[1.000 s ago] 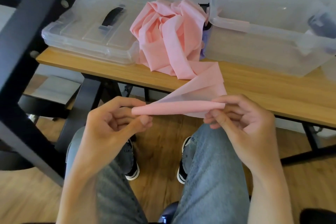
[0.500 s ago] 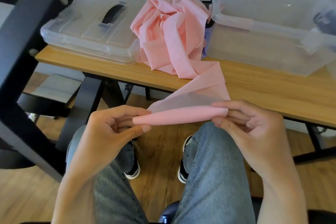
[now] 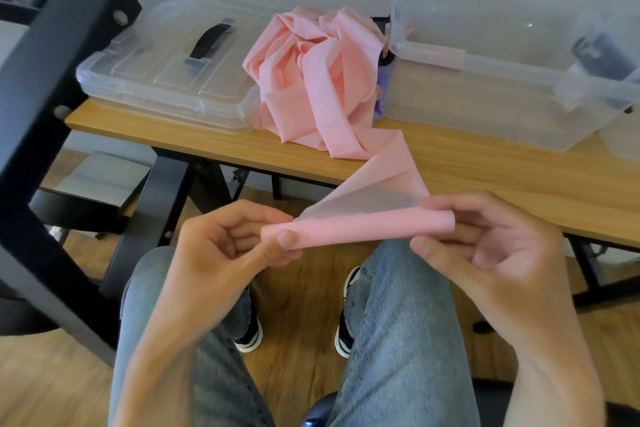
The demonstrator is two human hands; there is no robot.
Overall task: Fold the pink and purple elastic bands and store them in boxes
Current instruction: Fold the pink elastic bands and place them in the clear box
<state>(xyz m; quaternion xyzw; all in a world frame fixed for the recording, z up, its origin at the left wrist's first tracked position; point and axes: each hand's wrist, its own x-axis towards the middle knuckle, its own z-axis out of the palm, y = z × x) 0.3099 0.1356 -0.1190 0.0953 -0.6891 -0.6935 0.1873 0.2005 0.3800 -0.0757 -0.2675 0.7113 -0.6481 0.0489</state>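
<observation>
Early stage: a short roll of the pink band is pinched at its ends by left hand and right hand; most remains heaped; the box appears unfilled.

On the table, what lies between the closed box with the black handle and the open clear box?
In the head view, the heap of pink bands lies between the closed box and the open box.
</observation>
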